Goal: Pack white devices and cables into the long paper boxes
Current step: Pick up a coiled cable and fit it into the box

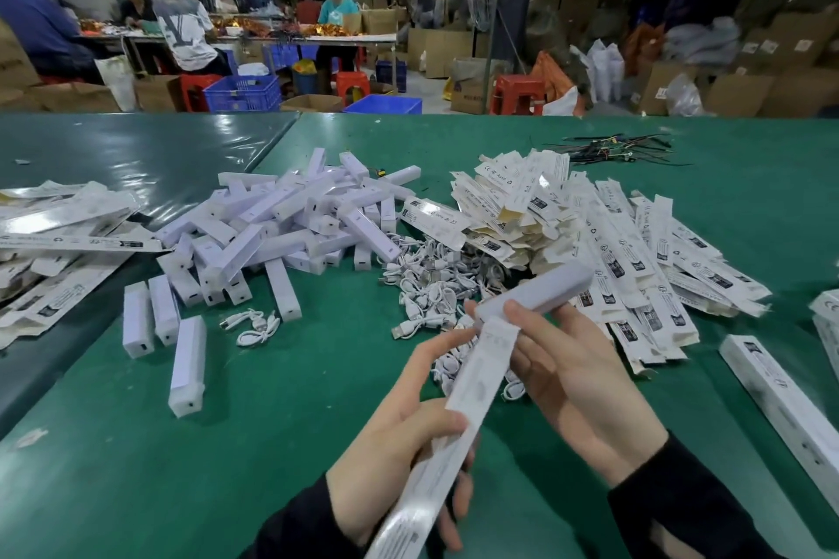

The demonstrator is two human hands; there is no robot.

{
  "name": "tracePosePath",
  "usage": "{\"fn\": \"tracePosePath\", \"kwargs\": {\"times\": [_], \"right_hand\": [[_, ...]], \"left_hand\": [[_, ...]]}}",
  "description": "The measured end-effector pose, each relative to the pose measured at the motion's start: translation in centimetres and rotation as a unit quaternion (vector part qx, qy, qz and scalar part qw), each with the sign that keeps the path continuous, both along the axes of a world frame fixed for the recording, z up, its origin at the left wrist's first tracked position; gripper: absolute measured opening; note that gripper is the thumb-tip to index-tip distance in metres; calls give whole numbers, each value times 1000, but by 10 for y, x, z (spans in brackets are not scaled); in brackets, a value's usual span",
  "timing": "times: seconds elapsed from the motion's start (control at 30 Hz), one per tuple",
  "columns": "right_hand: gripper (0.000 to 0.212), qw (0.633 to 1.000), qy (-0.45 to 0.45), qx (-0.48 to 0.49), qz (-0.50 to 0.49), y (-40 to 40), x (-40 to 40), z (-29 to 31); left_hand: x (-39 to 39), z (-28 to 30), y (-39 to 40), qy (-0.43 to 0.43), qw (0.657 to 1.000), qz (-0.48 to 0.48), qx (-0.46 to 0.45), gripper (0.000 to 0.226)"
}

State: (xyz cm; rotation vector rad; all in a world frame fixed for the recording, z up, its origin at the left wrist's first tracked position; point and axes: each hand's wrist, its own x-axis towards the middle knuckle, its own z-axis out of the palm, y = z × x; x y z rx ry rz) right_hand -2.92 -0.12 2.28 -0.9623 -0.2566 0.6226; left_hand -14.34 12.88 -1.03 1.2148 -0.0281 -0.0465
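two hands (408,413) — devices (281,218), cables (436,281) uncountable

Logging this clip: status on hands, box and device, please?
Left hand grips long paper box. Right hand holds white device at the box's open end, not yet inside. Nothing in the way; cable pile just beyond.

Green table (272,445), white devices (290,222), cables (431,281), flat paper boxes (626,250)

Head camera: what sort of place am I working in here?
Most likely a packing workshop or warehouse: heaps of white devices and flat paper boxes on a green table, with stacked cartons behind.
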Motion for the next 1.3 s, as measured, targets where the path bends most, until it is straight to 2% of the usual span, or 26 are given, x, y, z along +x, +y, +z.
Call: {"fn": "tracePosePath", "kwargs": {"times": [0.17, 0.47, 0.6, 0.77, 0.9, 0.97, 1.07, 1.17, 1.2, 1.3], "right_hand": [[48, 999, -26, -19, -1, 2, -5, 0], [46, 999, -33, 31, -18, 5, -16, 0], [53, 998, -60, 0, -2, 5, -17, 0], [35, 988, -130, -83, 12, 2, -15, -1], [31, 976, -167, -129, 47, -2, -8, -2], [35, 970, -180, -140, 87, -7, -5, -2], [53, 964, -192, -139, 124, -11, -3, 0], [66, 966, -197, -154, 66, -5, -3, -1], [65, 969, -193, -147, 37, -3, -4, -2], [36, 973, -201, -113, 5, 0, -9, -5]], "left_hand": [[-1, 3, -1, -7, 999, 34, 10, 50], [-5, 4, -7, -4, 999, -27, -39, 40], [-5, 4, -6, -4, 998, -17, -57, 45], [-6, 2, -5, 10, 997, -9, -73, 47], [-6, 1, 0, 11, 993, -62, -96, 55], [-7, 3, 1, 3, 989, -104, -104, 59], [-7, 4, 1, 4, 985, -132, -111, 68], [-5, 3, 2, 9, 986, -123, -113, 64], [-5, 4, 2, 10, 985, -123, -120, 61], [-6, 5, 3, 7, 982, -131, -134, 56]]}}
